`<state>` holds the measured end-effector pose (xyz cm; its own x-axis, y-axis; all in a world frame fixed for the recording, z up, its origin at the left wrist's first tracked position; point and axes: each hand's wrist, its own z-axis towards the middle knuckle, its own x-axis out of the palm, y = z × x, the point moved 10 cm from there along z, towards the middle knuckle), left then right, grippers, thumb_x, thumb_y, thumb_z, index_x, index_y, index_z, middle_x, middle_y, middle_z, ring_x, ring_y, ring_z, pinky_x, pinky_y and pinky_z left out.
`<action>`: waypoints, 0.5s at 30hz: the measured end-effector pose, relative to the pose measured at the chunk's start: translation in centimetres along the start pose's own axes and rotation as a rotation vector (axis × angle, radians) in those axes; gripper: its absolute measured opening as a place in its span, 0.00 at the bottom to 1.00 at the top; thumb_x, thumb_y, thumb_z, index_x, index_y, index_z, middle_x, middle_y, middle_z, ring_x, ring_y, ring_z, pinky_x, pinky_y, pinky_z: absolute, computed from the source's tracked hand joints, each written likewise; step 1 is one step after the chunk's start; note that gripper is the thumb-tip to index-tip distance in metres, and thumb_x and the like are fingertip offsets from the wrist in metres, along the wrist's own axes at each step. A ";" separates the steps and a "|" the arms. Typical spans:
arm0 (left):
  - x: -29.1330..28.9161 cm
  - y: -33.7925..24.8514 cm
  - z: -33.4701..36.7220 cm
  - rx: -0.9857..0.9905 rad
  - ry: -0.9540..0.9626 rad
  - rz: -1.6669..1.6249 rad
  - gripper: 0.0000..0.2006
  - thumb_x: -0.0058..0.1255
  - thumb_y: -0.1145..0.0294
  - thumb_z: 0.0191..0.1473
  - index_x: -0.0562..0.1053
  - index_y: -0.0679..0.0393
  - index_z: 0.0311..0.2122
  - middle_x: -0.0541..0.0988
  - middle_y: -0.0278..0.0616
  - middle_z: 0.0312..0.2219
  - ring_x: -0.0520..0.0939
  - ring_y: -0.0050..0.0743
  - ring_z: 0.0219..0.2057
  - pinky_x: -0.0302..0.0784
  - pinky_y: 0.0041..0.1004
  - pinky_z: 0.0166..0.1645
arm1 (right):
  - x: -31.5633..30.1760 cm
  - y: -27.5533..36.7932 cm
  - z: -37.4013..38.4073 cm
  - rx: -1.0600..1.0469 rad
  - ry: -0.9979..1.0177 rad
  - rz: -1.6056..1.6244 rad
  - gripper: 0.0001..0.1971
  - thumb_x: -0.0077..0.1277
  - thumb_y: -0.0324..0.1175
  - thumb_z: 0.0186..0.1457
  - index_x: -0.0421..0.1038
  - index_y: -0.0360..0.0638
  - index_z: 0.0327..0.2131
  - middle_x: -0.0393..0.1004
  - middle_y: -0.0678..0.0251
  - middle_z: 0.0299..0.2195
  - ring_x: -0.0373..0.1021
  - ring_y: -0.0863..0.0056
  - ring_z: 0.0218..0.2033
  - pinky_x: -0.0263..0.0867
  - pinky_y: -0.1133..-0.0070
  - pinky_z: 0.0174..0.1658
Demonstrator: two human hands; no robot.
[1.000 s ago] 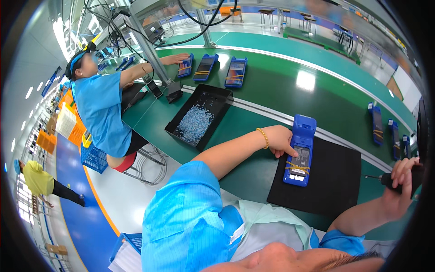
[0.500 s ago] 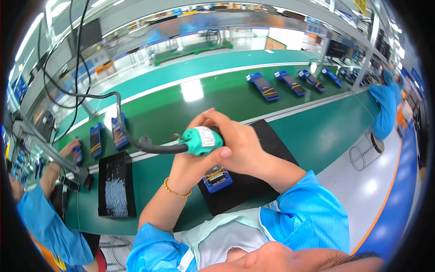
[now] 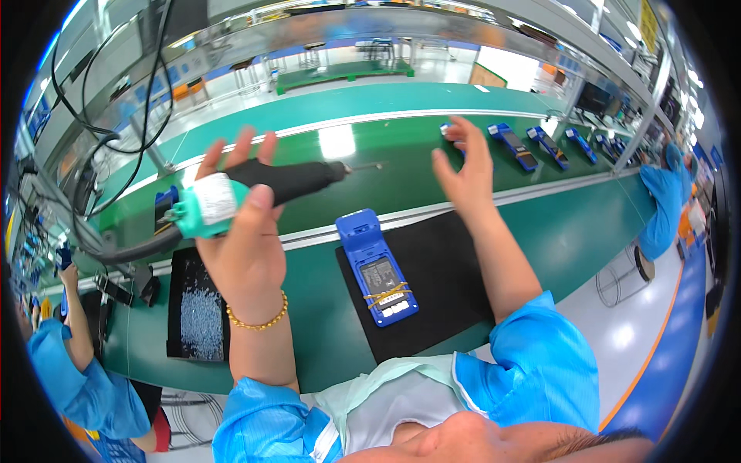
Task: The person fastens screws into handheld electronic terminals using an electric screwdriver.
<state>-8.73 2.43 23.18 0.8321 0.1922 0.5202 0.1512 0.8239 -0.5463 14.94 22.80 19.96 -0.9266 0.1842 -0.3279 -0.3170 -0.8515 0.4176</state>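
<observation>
My left hand (image 3: 251, 247) holds an electric screwdriver (image 3: 289, 179), teal at the cable end and black along its body, between the thumb and loosely raised fingers. Its thin bit points right, above the green belt. To the right, my right hand (image 3: 469, 174) is raised with fingers apart and nothing in it. Below and between the hands, a blue handheld device (image 3: 377, 270) lies back up on a black mat (image 3: 448, 270). A yellow rubber band crosses its lower part, and a labelled battery shows in its back.
A black tray (image 3: 176, 309) of small bluish pieces stands left of the mat. More blue devices (image 3: 513, 147) sit along the green belt (image 3: 324, 204). The screwdriver's thick cable (image 3: 143, 248) runs off left. Co-workers sit at left (image 3: 85, 378) and far right (image 3: 656, 201).
My hands have come apart. My left hand has carried the screwdriver left, its bit now pointing right; my right hand has moved right and opened. The device on the mat is now uncovered.
</observation>
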 end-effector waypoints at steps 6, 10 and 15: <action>-4.4 -8.9 0.1 0.390 -0.205 0.009 0.30 0.44 0.81 0.51 0.54 0.57 0.60 0.63 0.60 0.56 0.67 0.60 0.57 0.67 0.52 0.59 | 3.3 -24.7 -2.6 0.335 0.169 -0.743 0.26 0.60 0.40 0.38 0.66 0.36 0.41 0.70 0.46 0.44 0.66 0.48 0.48 0.62 0.60 0.51; -7.4 -10.6 0.2 0.529 -0.284 0.004 0.25 0.41 0.79 0.55 0.56 0.54 0.58 0.65 0.58 0.55 0.71 0.60 0.54 0.70 0.48 0.58 | 2.8 -26.8 -3.1 0.292 0.305 -0.857 0.31 0.64 0.48 0.39 0.69 0.40 0.45 0.75 0.51 0.40 0.70 0.50 0.43 0.66 0.60 0.46; -8.0 -10.9 -0.9 0.524 -0.333 -0.032 0.25 0.44 0.83 0.53 0.57 0.56 0.56 0.68 0.51 0.53 0.69 0.40 0.56 0.68 0.41 0.57 | 4.9 -36.1 -5.6 0.541 0.412 -0.943 0.38 0.51 0.60 0.50 0.58 0.47 0.58 0.70 0.52 0.48 0.67 0.50 0.50 0.64 0.56 0.51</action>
<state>-16.57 -8.61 24.37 0.6077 0.2493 0.7541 -0.1792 0.9680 -0.1756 23.02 51.64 -1.49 -0.1728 0.3749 -0.9108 -0.9831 -0.1223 0.1361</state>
